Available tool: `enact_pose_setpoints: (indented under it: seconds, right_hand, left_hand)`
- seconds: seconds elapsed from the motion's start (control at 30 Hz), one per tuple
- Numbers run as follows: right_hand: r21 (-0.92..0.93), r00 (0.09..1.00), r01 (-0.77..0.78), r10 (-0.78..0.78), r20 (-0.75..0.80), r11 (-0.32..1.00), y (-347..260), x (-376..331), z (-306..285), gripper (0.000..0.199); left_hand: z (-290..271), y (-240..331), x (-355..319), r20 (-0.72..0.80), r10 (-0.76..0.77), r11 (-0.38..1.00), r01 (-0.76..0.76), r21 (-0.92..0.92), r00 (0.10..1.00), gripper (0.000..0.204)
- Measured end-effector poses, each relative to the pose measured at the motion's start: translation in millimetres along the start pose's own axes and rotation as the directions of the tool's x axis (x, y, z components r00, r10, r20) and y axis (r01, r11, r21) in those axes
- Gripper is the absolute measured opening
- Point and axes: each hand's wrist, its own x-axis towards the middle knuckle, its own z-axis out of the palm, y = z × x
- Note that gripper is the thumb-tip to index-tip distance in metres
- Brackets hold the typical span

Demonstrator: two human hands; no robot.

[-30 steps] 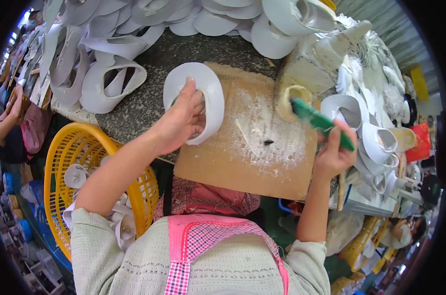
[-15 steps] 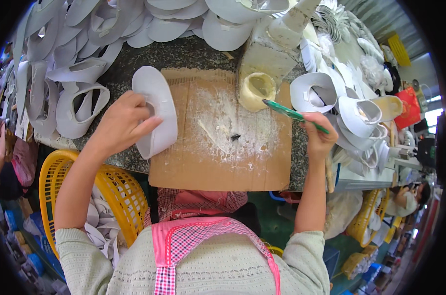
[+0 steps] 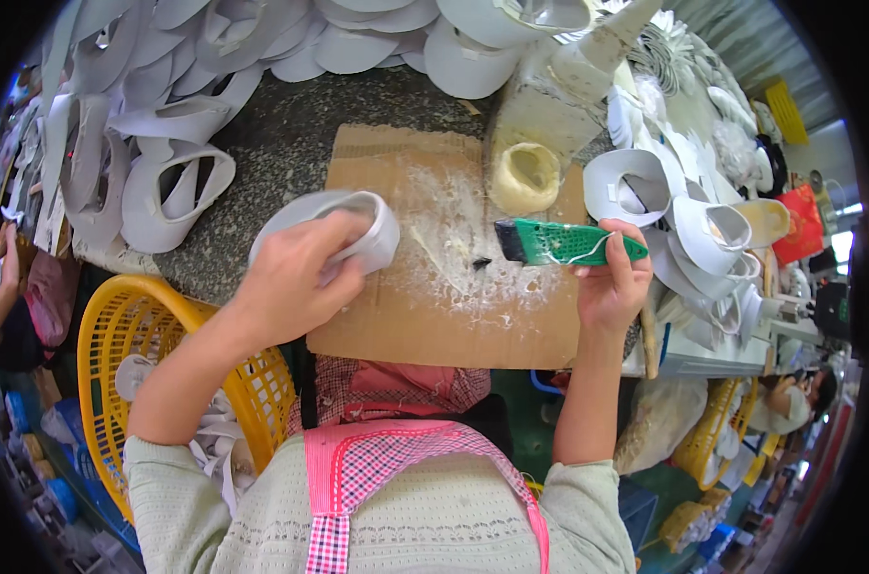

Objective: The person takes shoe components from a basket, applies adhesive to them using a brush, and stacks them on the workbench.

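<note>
A white sun visor piece (image 3: pixel 385 232), smeared by motion, is gripped by my left hand (image 3: pixel 296 277) over the left edge of the cardboard sheet (image 3: pixel 387 330). Its band curves around my fingers. In my right hand (image 3: pixel 614 287) is a green-handled brush (image 3: pixel 567 243) with dark bristles pointing left, held above the sheet's right part. White strands of paste cling to the handle. Just beyond the brush stands a round pot (image 3: pixel 527 179) crusted with cream-coloured glue. White smears and a small dark scrap (image 3: pixel 481 263) lie on the cardboard.
White visors (image 3: pixel 344 48) are heaped along the far side, with more visors (image 3: pixel 707 225) stacked at right. A yellow basket (image 3: pixel 119 311) of white pieces stands at my left, below the speckled tabletop (image 3: pixel 296 120). Another person (image 3: pixel 789 407) sits at far right.
The visor has swung from upright to tilted and shifted right with my left hand closing on it. The brush has come away from the pot, lower, its broad side turned up.
</note>
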Motion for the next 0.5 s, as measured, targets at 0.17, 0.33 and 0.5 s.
enact_pose_setpoints:
  seconds: [0.17,0.33,0.5]
  right_hand:
    - [-0.146,0.961,0.227,-0.198,0.193,0.963,31,-12,46,0.014]
    - [-0.384,0.746,0.611,-0.341,0.571,0.693,56,-33,50,0.015]
    - [-0.296,0.831,0.434,-0.250,0.497,0.851,41,-28,71,0.018]
  left_hand:
    - [47,-12,-10,0.177,-0.423,0.601,0.421,-0.679,0.889,0.047]
    - [37,3,-14,0.370,-0.502,0.138,0.495,-0.858,0.782,0.063]
    - [34,4,-16,0.441,-0.398,-0.032,0.469,-0.883,0.804,0.101]
